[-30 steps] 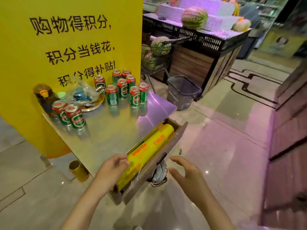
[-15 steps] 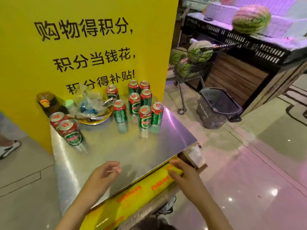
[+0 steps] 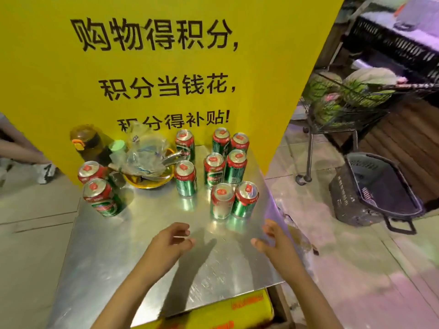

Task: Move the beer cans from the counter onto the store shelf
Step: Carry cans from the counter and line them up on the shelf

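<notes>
Both hands are empty. The left hand is loosely curled and the right hand is spread wide, low in the middle of the frame. Just above them, ten cans stand on the counter. No can is picked up yet. I think the hands must now reach and grab the nearest two.

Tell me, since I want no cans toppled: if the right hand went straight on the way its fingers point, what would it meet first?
Probably the nearest pair of cans. The right hand is open, fingers aimed up-left toward them, though depth is unclear.
</notes>
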